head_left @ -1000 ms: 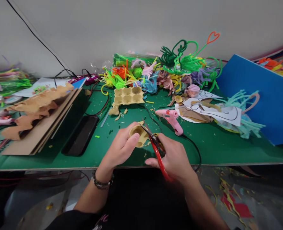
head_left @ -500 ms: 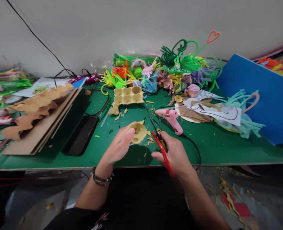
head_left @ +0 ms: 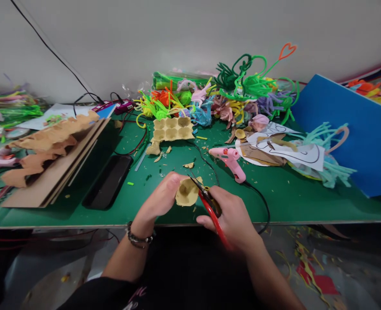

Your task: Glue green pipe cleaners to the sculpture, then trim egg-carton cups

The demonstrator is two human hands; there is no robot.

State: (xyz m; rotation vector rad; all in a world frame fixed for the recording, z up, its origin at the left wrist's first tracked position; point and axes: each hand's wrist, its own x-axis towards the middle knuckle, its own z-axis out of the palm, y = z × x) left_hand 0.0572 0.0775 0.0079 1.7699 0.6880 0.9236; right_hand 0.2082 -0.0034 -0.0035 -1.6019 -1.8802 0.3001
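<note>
Low over the front of the green table, my left hand point(head_left: 164, 193) pinches a tan egg carton cup point(head_left: 186, 193) by its left side, its hollow facing me. My right hand point(head_left: 235, 213) is closed round red-handled scissors point(head_left: 213, 215). Their blades are parted at the cup's upper right rim, and part of the handles is behind my fingers. Past the cup lies a small torn scrap of carton point(head_left: 188, 165). Farther back rests the remaining egg carton point(head_left: 173, 129) with several cups, a torn piece point(head_left: 153, 148) at its lower left corner.
A pink glue gun point(head_left: 229, 161) with a black cord lies right of centre. To the left are a black phone point(head_left: 108, 181) and stacked cardboard point(head_left: 55, 172). Colourful pipe cleaners point(head_left: 203, 101) pile up along the wall. A blue board point(head_left: 348, 133) leans at the right.
The scissors have moved left and slightly down, so their blades now meet the cup's rim. The cup has turned and shifted slightly down. A carton scrap now lies on the table beyond it.
</note>
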